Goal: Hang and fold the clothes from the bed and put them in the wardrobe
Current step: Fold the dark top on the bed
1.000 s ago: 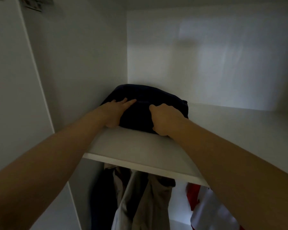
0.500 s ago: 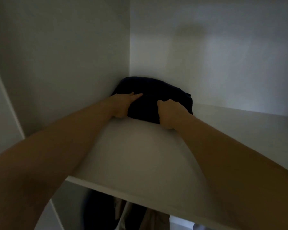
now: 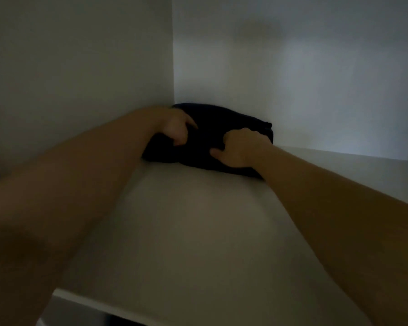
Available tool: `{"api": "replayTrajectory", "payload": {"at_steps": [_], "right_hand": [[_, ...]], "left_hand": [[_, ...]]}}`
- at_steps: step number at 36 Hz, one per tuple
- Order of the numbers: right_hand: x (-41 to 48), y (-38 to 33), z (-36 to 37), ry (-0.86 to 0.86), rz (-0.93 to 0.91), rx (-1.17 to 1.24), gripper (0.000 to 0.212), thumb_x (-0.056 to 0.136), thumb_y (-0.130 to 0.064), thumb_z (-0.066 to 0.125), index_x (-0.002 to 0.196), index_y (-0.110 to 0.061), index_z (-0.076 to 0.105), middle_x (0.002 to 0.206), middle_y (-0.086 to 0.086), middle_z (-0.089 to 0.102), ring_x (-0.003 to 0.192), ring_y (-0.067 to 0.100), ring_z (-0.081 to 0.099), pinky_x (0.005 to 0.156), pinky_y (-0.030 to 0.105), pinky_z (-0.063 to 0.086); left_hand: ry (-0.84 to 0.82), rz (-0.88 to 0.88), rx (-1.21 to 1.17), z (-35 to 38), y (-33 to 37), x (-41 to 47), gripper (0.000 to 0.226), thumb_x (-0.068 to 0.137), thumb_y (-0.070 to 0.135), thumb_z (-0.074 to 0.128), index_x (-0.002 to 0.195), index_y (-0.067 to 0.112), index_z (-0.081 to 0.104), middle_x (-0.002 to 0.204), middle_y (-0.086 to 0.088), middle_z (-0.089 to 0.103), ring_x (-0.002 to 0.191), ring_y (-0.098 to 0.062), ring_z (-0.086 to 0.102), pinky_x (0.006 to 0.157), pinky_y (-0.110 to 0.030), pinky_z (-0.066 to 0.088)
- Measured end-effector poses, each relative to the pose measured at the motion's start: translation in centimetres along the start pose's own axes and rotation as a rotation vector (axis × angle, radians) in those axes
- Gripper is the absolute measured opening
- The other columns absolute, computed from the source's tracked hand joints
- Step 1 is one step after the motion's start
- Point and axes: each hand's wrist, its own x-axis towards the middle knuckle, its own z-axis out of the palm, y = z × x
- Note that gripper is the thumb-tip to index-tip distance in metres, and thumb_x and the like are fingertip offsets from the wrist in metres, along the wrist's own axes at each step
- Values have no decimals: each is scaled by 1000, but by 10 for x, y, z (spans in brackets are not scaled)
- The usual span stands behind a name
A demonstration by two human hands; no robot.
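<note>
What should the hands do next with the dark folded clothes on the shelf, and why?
Probably let go and pull back. The dark folded garment lies on the shelf, tucked into the back corner, while the left hand and right hand grip its front.

The scene is dimly lit and blurred. A bluish glow is cast on the back wall (image 3: 316, 90) beyond the right hand (image 3: 242, 150), while the side wall (image 3: 80, 67) by the left hand (image 3: 177, 131) is left in grey shadow. The dark garment (image 3: 222, 124) under both hands is reduced to featureless black.
</note>
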Motion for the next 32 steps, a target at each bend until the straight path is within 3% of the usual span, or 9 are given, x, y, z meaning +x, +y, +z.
{"api": "replayTrajectory", "payload": {"at_steps": [3,5,7,10,13,16,23,29,32], "right_hand": [[14,-2,-13,242,147,101,67,97,-69,23,95,-14,61,107,10,66,85,27,59,72,35,45],[26,-1,-13,374,217,152,62,103,-58,19,114,-12,61,118,14,62,105,33,55,86,43,42],[40,2,-10,344,240,253,56,105,-52,20,130,-13,51,131,15,55,120,36,48,96,48,38],[60,8,0,132,254,323,63,103,-58,17,153,-21,30,157,12,34,144,37,26,115,61,22],[72,16,17,-43,279,334,72,97,-70,12,160,-35,8,168,1,7,153,35,1,117,67,-1],[81,22,30,-155,261,347,79,92,-78,12,160,-36,5,168,3,8,153,35,9,120,63,4],[102,24,40,-254,174,390,69,104,-61,20,157,-19,28,164,9,26,149,27,27,120,36,17],[99,22,48,-220,245,346,82,91,-76,12,159,-31,22,164,8,26,149,34,26,121,57,16],[82,18,42,-163,278,360,84,88,-81,10,158,-37,16,164,6,25,149,34,25,121,59,13]], "left_hand": [[325,-49,-42,-18,1,15,39,89,8,57,125,17,67,136,-10,60,119,-28,57,102,-33,47],[482,-55,-81,-13,0,29,36,94,12,52,129,13,62,137,-15,56,122,-32,54,102,-35,43],[524,-8,-158,-3,-3,42,38,100,18,47,137,13,54,143,-16,51,128,-33,50,106,-35,39],[433,79,-166,18,-15,58,47,107,33,40,150,15,42,155,-11,41,140,-29,40,114,-33,29],[373,86,-54,37,-29,72,56,107,43,33,158,24,22,165,-3,19,151,-25,19,123,-39,15],[282,49,43,47,-34,82,58,106,50,27,159,32,12,167,1,10,153,-27,11,124,-46,9],[33,0,-74,46,-36,100,53,108,44,25,158,26,24,164,-6,23,148,-25,28,119,-30,18],[100,41,-115,56,-36,95,52,107,42,27,156,28,31,163,-3,28,147,-24,31,121,-37,21],[105,15,13,54,-30,82,55,107,44,18,160,29,14,167,1,12,153,-26,14,123,-51,11]]}}
